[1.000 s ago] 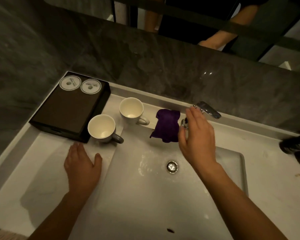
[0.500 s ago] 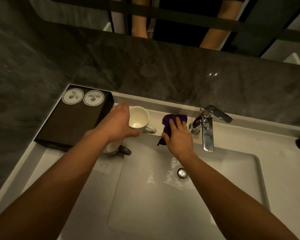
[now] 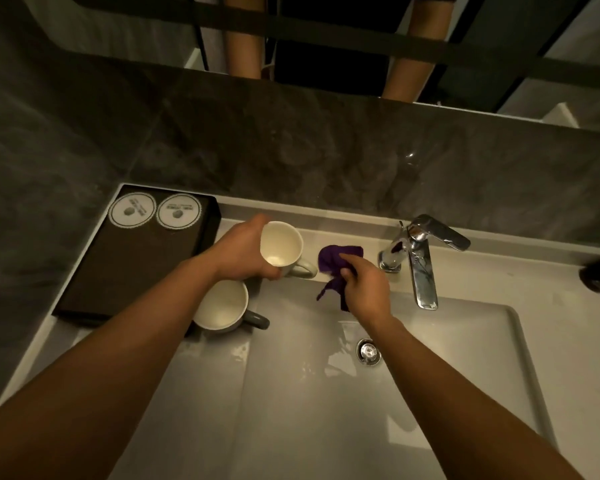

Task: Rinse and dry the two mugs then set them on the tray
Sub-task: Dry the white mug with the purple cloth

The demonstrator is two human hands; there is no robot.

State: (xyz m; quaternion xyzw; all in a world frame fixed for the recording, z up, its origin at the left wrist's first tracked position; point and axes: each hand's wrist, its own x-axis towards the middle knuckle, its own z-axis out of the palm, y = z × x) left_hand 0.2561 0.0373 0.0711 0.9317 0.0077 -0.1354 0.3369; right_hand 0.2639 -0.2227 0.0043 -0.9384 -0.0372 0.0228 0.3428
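A white mug (image 3: 280, 244) is gripped around its body by the left hand (image 3: 244, 251) and held tilted, its handle toward the purple cloth (image 3: 336, 268). The cloth is pinched and lifted at the basin's back edge by the right hand (image 3: 367, 289), left of the tap (image 3: 417, 258). The second mug (image 3: 222, 304) stands upright beside the dark tray (image 3: 132, 258), under the left wrist.

We are at a bathroom vanity: a white sink (image 3: 326, 410) with a chrome tap (image 3: 420, 261) mid-right, dark stone wall (image 3: 291, 147), mirror (image 3: 326, 36) along the top.
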